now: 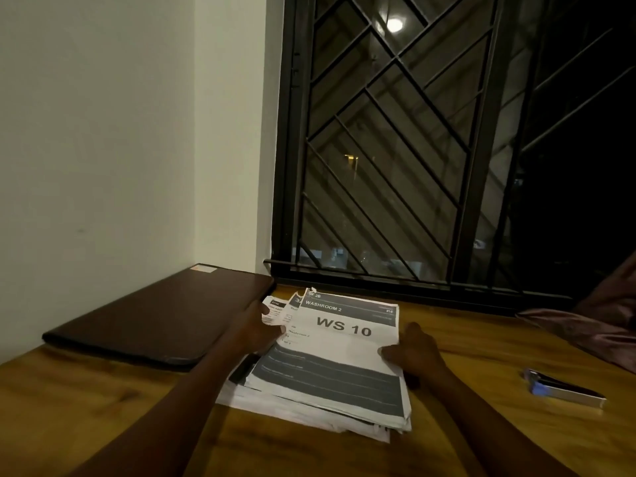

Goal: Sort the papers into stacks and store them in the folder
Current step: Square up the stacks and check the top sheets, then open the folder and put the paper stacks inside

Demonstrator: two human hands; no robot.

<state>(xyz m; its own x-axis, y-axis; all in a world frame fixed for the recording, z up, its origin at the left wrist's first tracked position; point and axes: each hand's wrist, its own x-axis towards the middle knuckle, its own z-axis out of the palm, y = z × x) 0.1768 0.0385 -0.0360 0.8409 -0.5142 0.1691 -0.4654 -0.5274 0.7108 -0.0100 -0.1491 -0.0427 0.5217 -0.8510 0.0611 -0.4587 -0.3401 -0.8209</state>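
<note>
hands apart, one at each side of the papers (pixel 330 366). left hand (pixel 265 327) lies over the stack's left edge, fingers on the fanned sheets; whether it grips, cannot tell. right hand (pixel 414 352) pinches the right edge, thumb on top. top sheet reads "ws 10", with dark bands. stack uneven, flat on wooden table (pixel 103 407), just right of the closed dark folder (pixel 155 318).

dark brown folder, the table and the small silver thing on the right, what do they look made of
Dark brown folder: likely leather or faux leather, smooth with a dull sheen and rounded corners. Yellow-brown table: wood or veneer, grain showing, lightly glossy. Small silver tool with a blue end: seemingly shiny metal with a plastic part; too blurred to be sure.
</note>
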